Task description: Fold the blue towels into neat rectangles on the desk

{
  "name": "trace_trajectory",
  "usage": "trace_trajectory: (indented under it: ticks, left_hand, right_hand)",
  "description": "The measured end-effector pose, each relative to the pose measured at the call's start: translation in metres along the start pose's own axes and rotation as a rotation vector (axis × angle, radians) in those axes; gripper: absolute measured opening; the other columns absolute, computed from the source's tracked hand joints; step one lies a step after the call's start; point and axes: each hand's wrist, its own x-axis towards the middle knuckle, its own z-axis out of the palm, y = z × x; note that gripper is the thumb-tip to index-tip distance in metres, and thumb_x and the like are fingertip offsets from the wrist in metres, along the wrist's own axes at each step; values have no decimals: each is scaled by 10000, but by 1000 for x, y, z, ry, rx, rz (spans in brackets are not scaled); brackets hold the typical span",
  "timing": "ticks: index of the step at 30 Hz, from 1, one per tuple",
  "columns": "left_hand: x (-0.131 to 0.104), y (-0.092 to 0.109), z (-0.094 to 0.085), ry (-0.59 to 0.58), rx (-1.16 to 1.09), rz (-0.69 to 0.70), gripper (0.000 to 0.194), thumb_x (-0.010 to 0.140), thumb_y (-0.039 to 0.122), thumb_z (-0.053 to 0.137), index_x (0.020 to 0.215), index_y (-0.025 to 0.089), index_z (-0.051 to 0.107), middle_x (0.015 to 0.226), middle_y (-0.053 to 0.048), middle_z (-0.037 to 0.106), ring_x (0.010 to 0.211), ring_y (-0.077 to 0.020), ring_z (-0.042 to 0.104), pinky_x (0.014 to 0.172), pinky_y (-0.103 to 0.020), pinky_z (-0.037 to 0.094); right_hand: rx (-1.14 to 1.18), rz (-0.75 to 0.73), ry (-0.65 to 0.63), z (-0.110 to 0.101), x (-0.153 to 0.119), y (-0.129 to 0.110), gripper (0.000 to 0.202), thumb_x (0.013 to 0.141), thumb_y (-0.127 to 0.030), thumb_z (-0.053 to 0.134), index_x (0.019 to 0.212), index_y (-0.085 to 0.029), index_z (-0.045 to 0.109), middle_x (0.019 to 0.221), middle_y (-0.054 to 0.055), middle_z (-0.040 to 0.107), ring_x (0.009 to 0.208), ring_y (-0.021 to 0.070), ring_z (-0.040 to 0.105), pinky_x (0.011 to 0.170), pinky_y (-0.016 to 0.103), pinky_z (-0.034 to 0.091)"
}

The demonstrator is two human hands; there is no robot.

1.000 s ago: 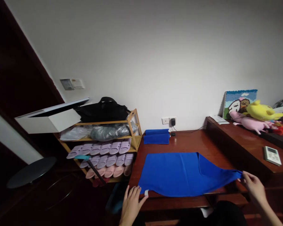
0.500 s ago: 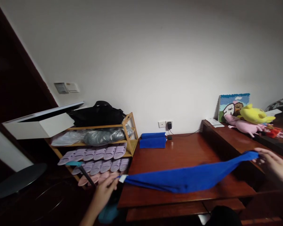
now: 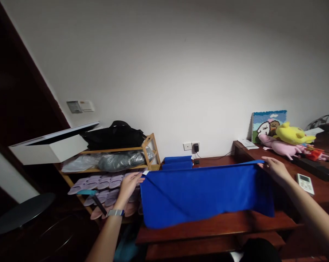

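Observation:
A blue towel [image 3: 205,194] hangs stretched wide between my two hands, above the front of the reddish-brown wooden desk [image 3: 221,221]. My left hand [image 3: 130,186] pinches its upper left corner, beside a small white tag [image 3: 145,173]. At the upper right corner, my right hand [image 3: 274,168] is closed on the cloth. The towel's upper edge is nearly level and its lower part drops towards the desk's front edge. Behind it, folded blue cloth [image 3: 177,162] lies against the wall, partly hidden by the towel.
On the left stands a wooden rack [image 3: 150,151] with lilac slippers [image 3: 104,182], a black bag [image 3: 115,136] and a white box [image 3: 52,147]. Plush toys [image 3: 283,147] and a white remote [image 3: 305,183] lie on the raised surface at right. A plug [image 3: 196,147] sits in the wall socket.
Both hands have risen, and the right hand has moved left. The towel has gone from a slack, bunched strip to a spread sheet. The remote has come into sight.

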Motion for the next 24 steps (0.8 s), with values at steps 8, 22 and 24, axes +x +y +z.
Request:
trace_trajectory:
  ticks: [8,22,24]
  left_hand:
    - [-24,-21,-12,303,154,251,382,799,546,618,940,206,717,975,-59,787,976,-277,724,890,-383,575]
    - [-130,-223,21,-69,619,283,251,850,371,493,879,276,723,1100,-62,794,1071,-277,740,990,-450,581]
    - [-132,-227,16,-78,666,328,239,858,353,498,868,277,725,1091,-65,797,1086,-289,733,1029,-484,559]
  right_hand:
    - [87,9,-13,-1,7,17,417,773,-378,706,1118,-147,675,623,-32,615,629,162,682,591,242,551]
    - [-489,343,-58,-44,-83,238,326,534,-419,570,730,-251,770,687,39,760,605,261,698,601,369,559]
    - [-556,324,-80,-52,-81,239,351,544,-444,569,742,-258,790,725,50,777,653,275,708,645,374,557]
